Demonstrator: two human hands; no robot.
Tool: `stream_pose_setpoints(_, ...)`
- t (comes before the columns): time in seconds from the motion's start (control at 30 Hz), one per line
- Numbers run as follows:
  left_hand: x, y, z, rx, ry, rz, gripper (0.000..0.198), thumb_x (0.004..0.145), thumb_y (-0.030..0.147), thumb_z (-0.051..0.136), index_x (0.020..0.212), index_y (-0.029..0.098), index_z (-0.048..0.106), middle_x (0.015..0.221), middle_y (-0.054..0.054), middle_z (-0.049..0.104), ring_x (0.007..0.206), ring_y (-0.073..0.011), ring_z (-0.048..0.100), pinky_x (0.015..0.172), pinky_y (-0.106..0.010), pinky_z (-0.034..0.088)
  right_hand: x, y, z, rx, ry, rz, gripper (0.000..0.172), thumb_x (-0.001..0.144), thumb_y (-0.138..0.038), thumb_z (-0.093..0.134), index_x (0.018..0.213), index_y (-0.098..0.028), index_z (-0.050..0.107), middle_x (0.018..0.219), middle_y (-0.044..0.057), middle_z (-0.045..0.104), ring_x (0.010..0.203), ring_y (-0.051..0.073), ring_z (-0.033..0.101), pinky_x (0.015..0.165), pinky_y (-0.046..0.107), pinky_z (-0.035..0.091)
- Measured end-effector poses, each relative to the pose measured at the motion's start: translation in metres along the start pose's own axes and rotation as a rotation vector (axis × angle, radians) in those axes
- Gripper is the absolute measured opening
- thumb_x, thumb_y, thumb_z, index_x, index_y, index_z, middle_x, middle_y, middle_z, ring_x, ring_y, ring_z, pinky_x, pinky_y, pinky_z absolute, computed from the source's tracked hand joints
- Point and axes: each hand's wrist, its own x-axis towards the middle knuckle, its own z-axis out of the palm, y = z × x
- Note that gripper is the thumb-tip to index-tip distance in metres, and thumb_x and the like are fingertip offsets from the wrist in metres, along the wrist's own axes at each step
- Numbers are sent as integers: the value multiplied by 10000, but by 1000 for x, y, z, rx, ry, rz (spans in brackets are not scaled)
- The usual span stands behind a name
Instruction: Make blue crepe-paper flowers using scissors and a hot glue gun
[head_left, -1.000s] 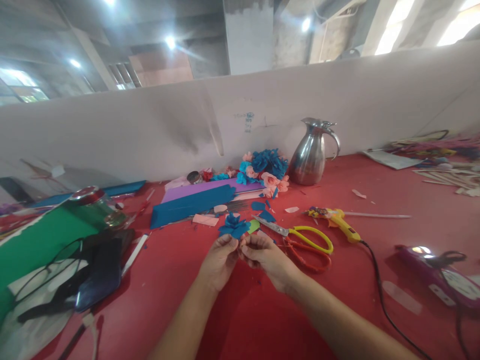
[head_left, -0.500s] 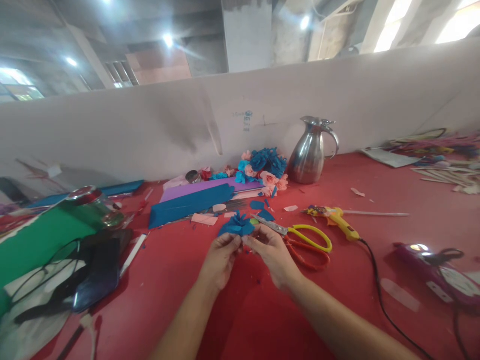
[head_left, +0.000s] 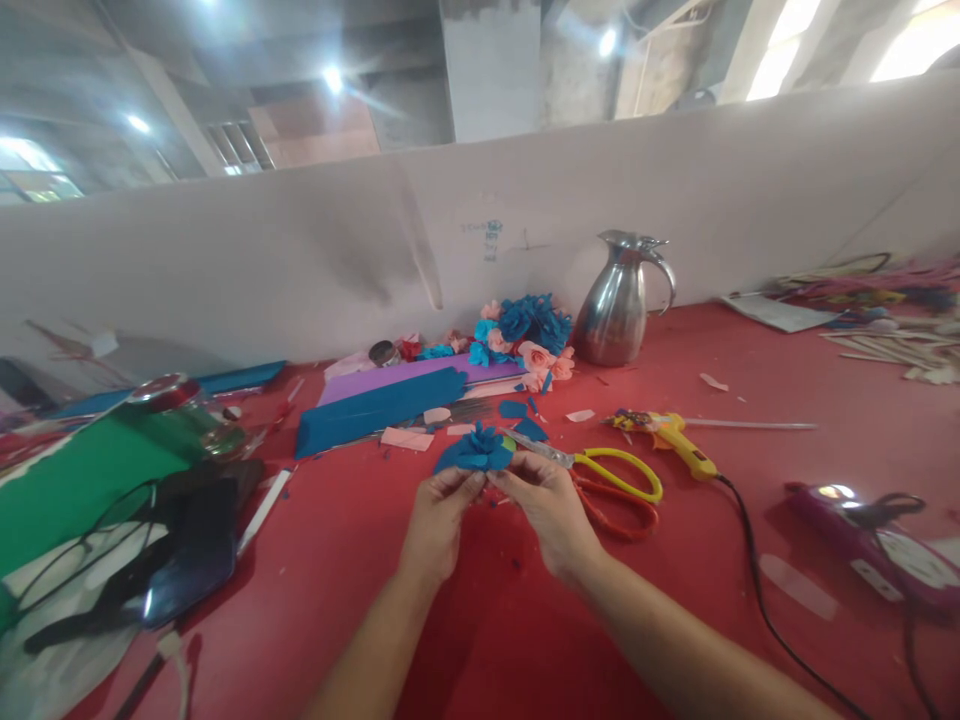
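Observation:
A small blue paper flower (head_left: 475,452) is held just above the red table (head_left: 750,480) at the centre. My left hand (head_left: 439,520) pinches its lower left side with closed fingers. My right hand (head_left: 547,510) pinches it from the right, fingers curled. Both hands meet under the flower. Directly right of my right hand lie yellow-handled scissors (head_left: 611,470) on top of red-handled scissors (head_left: 622,515). Blue paper scraps (head_left: 525,420) lie just behind the flower.
A yellow glue gun (head_left: 675,440) with a black cord lies to the right. A steel jug (head_left: 619,300) stands at the back beside a pile of blue and pink paper flowers (head_left: 529,335). Blue and purple sheets (head_left: 390,400), green sheet (head_left: 75,480), a phone (head_left: 195,545) lie left.
The blue flower has turned in my fingers and now sits a little further right and higher. Both hands have shifted slightly up and closer together.

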Motion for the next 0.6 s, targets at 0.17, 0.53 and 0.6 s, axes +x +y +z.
stream_pose_setpoints(0.17,-1,-2,-1,108,48,106,187,628,323,766,566,160,701,547,22,562,608,-120,458,631,-244,378,-2,-3,2,-28,26,-5,250,594,-364,783,700,-159,687,647,-9,639,653,132,548,659,255,421)
stream_pose_setpoints(0.53,-5,-5,-10,335,101,431,131,718,294,651,736,198,739,682,-10,667,694,-179,572,695,-302,479,-6,9,4,-115,-58,-254,58,666,-225,676,690,-181,647,637,-27,542,603,118,466,615,253,405)
stream_pose_setpoints(0.6,-7,-4,-11,441,118,549,115,739,274,638,734,208,731,697,-13,678,685,-173,589,680,-286,483,-5,10,4,-49,-88,-266,96,664,-247,709,694,-186,641,668,-19,555,633,126,486,636,260,420)
